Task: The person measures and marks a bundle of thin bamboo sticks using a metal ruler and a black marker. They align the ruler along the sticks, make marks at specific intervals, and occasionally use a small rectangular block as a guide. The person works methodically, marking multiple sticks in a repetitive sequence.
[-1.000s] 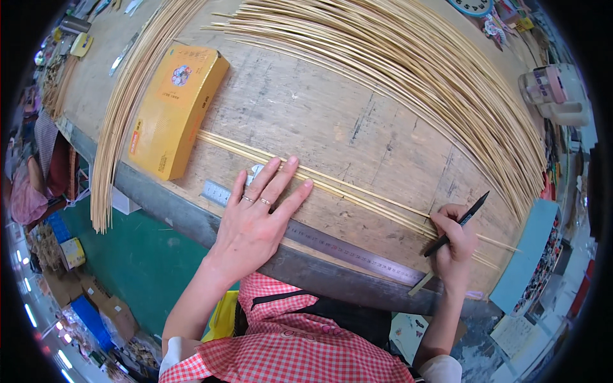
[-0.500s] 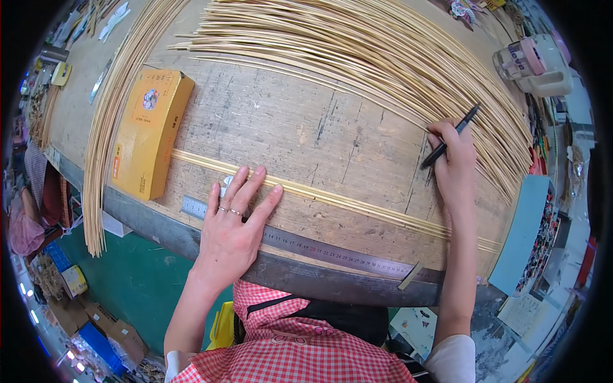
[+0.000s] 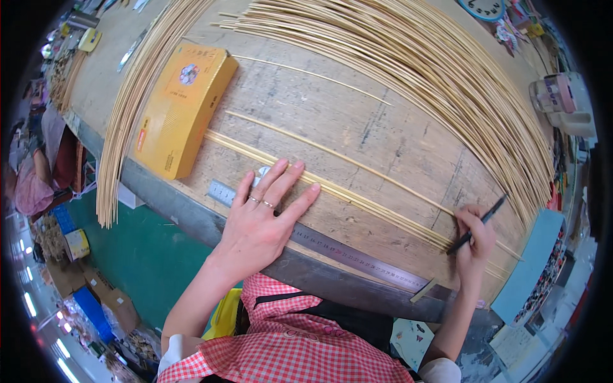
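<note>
My left hand point(image 3: 263, 217) lies with spread fingers over a row of thin bamboo sticks point(image 3: 370, 207) and a metal ruler point(image 3: 357, 258) near the table's front edge. Two rings show on its fingers. The sticks' left ends meet a yellow box point(image 3: 171, 112). Between the fingers of my right hand point(image 3: 476, 233) is a black pen point(image 3: 495, 209), slanting with its lower end close to the row. The same hand pinches a single bamboo stick point(image 3: 345, 157), which lies apart behind the row. Its fingers hide part of that stick.
A large bundle of bamboo sticks point(image 3: 396, 57) covers the table's far side. Another bundle point(image 3: 131, 121) lies left of the yellow box. A pale blue-green box point(image 3: 530, 265) stands at the right end. A lone short stick point(image 3: 313, 73) rests near the back.
My right hand has come from the far bundle toward the row, bringing a bamboo stick with the pen still held. My left hand keeps its place on the row. The whole view has shifted.
</note>
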Demonstrator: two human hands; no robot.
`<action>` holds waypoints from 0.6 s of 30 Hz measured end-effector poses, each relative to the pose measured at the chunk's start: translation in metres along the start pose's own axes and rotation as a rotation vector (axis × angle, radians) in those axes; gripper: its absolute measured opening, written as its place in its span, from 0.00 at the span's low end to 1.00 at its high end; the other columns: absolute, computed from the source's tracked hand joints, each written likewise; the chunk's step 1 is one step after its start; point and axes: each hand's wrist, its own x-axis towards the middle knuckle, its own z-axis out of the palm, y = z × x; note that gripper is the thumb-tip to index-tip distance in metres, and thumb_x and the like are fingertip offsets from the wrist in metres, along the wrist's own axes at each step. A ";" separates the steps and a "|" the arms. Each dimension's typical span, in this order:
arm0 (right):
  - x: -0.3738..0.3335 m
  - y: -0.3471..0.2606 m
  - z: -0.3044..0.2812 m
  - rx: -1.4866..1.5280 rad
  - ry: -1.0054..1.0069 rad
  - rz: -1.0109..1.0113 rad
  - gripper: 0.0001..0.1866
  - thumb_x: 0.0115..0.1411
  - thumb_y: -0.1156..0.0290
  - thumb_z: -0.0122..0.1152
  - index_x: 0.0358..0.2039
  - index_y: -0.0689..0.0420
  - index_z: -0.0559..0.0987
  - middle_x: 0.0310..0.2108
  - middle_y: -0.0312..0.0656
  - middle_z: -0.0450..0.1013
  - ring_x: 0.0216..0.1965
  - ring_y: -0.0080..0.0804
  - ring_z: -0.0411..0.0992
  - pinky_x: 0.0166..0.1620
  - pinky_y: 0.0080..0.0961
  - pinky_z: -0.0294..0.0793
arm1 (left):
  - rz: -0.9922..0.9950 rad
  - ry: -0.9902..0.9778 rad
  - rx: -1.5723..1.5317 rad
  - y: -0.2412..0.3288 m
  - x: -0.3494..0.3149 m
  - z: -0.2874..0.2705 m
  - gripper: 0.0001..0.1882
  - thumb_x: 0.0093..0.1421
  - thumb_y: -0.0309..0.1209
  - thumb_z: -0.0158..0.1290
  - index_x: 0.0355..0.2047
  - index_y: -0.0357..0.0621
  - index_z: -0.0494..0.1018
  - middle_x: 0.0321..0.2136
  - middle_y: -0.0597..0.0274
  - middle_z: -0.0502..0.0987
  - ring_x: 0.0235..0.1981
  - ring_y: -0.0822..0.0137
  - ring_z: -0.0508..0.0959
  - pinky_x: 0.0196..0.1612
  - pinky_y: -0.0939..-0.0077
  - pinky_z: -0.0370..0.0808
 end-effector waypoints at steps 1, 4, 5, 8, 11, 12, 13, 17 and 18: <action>-0.004 -0.001 0.001 -0.037 0.028 -0.049 0.19 0.48 0.91 0.51 0.40 0.61 0.79 0.34 0.48 0.73 0.34 0.41 0.73 0.36 0.27 0.70 | -0.005 -0.004 0.002 0.000 0.000 -0.001 0.29 0.59 0.24 0.57 0.62 0.58 0.74 0.68 0.57 0.65 0.71 0.51 0.63 0.68 0.39 0.59; -0.008 -0.015 0.002 -0.074 -0.023 -0.030 0.20 0.46 0.90 0.51 0.39 0.61 0.80 0.35 0.48 0.73 0.34 0.42 0.73 0.37 0.28 0.71 | -0.010 -0.016 0.018 0.000 -0.002 -0.001 0.29 0.59 0.25 0.57 0.62 0.58 0.74 0.70 0.58 0.64 0.71 0.51 0.62 0.68 0.40 0.59; -0.011 -0.018 0.002 -0.040 -0.042 0.040 0.20 0.45 0.90 0.52 0.39 0.61 0.80 0.35 0.49 0.73 0.35 0.44 0.74 0.38 0.30 0.73 | -0.001 -0.018 0.030 0.000 -0.001 0.000 0.30 0.59 0.25 0.57 0.62 0.58 0.73 0.70 0.58 0.63 0.71 0.51 0.62 0.68 0.40 0.59; -0.010 -0.031 0.006 -0.054 -0.087 0.048 0.21 0.45 0.90 0.51 0.39 0.61 0.79 0.34 0.49 0.73 0.36 0.45 0.74 0.39 0.32 0.74 | 0.019 -0.026 0.056 -0.001 -0.001 0.001 0.30 0.59 0.26 0.57 0.63 0.58 0.73 0.71 0.59 0.62 0.71 0.51 0.62 0.68 0.40 0.60; -0.011 -0.035 0.006 -0.092 -0.110 0.059 0.18 0.47 0.89 0.56 0.39 0.61 0.80 0.35 0.48 0.73 0.38 0.46 0.74 0.40 0.33 0.73 | 0.019 -0.034 0.045 -0.001 0.000 0.000 0.30 0.59 0.25 0.57 0.63 0.57 0.73 0.71 0.59 0.62 0.71 0.51 0.62 0.68 0.40 0.59; -0.009 -0.036 0.006 -0.082 -0.113 0.035 0.16 0.48 0.88 0.58 0.38 0.60 0.80 0.35 0.47 0.73 0.38 0.46 0.74 0.41 0.33 0.73 | 0.018 -0.037 0.036 0.000 0.001 0.000 0.30 0.59 0.25 0.57 0.63 0.57 0.73 0.71 0.59 0.62 0.71 0.50 0.62 0.68 0.39 0.59; -0.003 -0.037 0.007 -0.071 -0.116 0.012 0.15 0.49 0.87 0.60 0.38 0.60 0.79 0.35 0.47 0.73 0.38 0.47 0.74 0.41 0.34 0.73 | 0.013 -0.035 0.036 0.000 0.000 0.001 0.29 0.59 0.25 0.57 0.63 0.57 0.73 0.71 0.58 0.62 0.71 0.50 0.62 0.69 0.39 0.59; 0.044 -0.042 0.019 -0.103 -0.067 -0.130 0.11 0.53 0.82 0.66 0.37 0.59 0.79 0.36 0.47 0.74 0.39 0.47 0.74 0.42 0.35 0.73 | 0.001 -0.033 0.020 0.001 0.000 0.000 0.29 0.59 0.24 0.56 0.62 0.56 0.73 0.71 0.58 0.62 0.72 0.49 0.61 0.69 0.38 0.59; 0.064 -0.048 0.028 -0.092 -0.053 -0.184 0.10 0.54 0.83 0.65 0.37 0.59 0.78 0.36 0.47 0.74 0.39 0.47 0.74 0.42 0.36 0.73 | -0.005 -0.033 0.012 0.001 0.000 0.000 0.29 0.59 0.24 0.56 0.62 0.56 0.73 0.71 0.58 0.62 0.72 0.48 0.61 0.68 0.37 0.59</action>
